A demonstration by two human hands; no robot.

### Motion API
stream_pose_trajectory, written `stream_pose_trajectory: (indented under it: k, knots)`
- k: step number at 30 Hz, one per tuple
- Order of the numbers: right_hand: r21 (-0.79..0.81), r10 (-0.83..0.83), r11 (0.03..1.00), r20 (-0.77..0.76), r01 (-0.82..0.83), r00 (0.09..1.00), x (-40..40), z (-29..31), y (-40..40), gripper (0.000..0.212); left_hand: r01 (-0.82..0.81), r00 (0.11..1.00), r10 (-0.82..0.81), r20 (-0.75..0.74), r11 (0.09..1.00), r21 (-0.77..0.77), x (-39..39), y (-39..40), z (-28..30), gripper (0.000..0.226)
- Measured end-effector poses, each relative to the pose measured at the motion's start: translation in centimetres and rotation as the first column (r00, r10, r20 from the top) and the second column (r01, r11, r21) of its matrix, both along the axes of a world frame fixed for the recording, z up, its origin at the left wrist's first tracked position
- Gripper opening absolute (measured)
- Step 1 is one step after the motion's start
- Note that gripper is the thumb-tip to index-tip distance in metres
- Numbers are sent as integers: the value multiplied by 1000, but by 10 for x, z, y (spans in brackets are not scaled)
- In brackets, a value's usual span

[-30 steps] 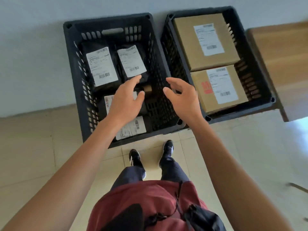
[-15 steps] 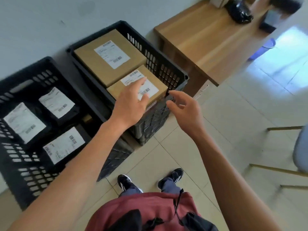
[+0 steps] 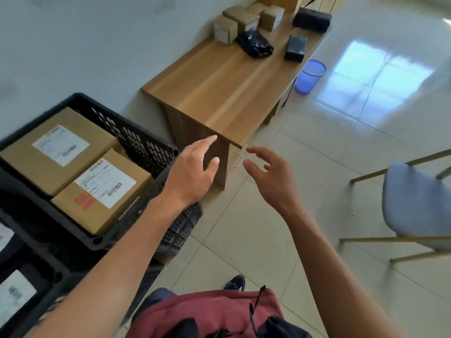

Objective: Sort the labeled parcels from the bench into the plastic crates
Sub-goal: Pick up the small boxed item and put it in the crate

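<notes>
at centre frame the left hand (image 3: 192,174) and right hand (image 3: 271,176) hang empty, fingers spread wide. remaining small brown cardboard parcels (image 3: 240,21) and a black plastic-wrapped parcel (image 3: 255,43) sit at the top on the long wooden bench (image 3: 219,89), well apart from the hands. step in hand is likely fetching; next calls for reaching there, then the black plastic crate (image 3: 136,140) at left.

arms: both bare from the bottom edge up to the wrists, no sleeves in view
left hand (image 3: 192,174): bare, no ring, watch or glove
right hand (image 3: 271,178): bare, no ring, watch or glove
top (image 3: 207,311): dull red fabric, seen from above at the bottom edge
strap (image 3: 255,311): thin black cord running down the front of the red top
pouch (image 3: 280,329): black, bunched against the lower front of the top
trousers (image 3: 158,295): dark blue, only a small patch showing
shoe (image 3: 235,282): black, a pale mark on its side
</notes>
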State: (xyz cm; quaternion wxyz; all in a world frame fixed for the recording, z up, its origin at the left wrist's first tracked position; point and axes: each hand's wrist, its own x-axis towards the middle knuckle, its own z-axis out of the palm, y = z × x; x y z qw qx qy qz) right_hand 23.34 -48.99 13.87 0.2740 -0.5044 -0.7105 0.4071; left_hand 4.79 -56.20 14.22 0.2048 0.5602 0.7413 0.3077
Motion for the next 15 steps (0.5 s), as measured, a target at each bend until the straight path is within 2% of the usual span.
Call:
stream_pose_trajectory:
  k: [6,15]
  knots:
    - [-22,-53,998,-22,53,998,35,5,47,34,17,1000,-17,13,1000,-6,26,46,6,52]
    - [-32,-107,994,-47,106,993,37,-5,136,49,47,998,-47,48,999,10,26,139,1,52]
